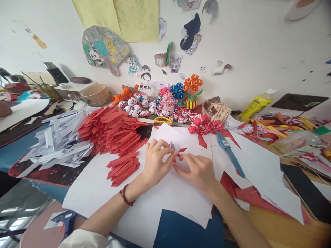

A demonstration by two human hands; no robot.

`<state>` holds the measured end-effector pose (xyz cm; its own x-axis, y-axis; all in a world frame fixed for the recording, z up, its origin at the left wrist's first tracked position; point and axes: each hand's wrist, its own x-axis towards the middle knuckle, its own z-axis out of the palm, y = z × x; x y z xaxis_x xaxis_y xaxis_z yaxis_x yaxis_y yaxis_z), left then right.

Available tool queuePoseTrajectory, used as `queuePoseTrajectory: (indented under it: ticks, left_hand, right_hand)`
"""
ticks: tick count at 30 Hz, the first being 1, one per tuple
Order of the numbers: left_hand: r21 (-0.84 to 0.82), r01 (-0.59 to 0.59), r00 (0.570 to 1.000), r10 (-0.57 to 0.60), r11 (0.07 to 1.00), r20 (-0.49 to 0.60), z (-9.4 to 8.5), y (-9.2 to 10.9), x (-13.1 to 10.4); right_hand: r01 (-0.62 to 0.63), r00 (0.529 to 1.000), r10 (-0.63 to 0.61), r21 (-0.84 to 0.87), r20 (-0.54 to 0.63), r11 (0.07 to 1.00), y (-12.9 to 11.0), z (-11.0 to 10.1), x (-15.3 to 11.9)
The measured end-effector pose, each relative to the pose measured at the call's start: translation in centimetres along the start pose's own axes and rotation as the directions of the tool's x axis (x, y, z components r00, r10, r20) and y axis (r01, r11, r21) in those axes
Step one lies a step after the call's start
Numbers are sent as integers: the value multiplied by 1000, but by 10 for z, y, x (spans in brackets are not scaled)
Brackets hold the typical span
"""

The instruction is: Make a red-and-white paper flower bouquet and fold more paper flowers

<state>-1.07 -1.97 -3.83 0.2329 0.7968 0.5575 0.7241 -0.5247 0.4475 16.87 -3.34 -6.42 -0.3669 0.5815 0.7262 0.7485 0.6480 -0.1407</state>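
Over white paper sheets (144, 203), my left hand (157, 158) and my right hand (198, 168) meet at the fingertips. Between them is a small folded paper flower (174, 146) in white and red, with a red strip poking out at its right side. Thumb and forefinger of each hand are closed on it, and the fingers hide part of the piece. To the left lie a small stack of folded red paper pieces (124, 168), a larger red heap (111, 129) and a heap of folded white pieces (59, 137).
Finished red-and-white paper flowers (181, 115) and red ones (204, 124) sit at the back. A blue watch (230, 151), a phone (307, 193) and a yellow bottle (256, 105) are on the right. A bowl (95, 93) stands back left. Another person's hand (4, 109) shows far left.
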Motion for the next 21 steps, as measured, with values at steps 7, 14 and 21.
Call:
queuePoseTrajectory:
  ticks: [7,14,21]
  left_hand:
    - [-162,112,991,-98,980,87,-4,1,4]
    - [-154,144,980,-119,977,159,-4,3,5]
    - [-132,145,984,-129,981,124,-2,0,6]
  right_hand:
    - [89,995,-97,-210,-28,974,-7,-1,3]
    - [-34,999,31,-221,-16,975,-8,0,5]
    - [68,997,-62,-129,44,989,-2,3,3]
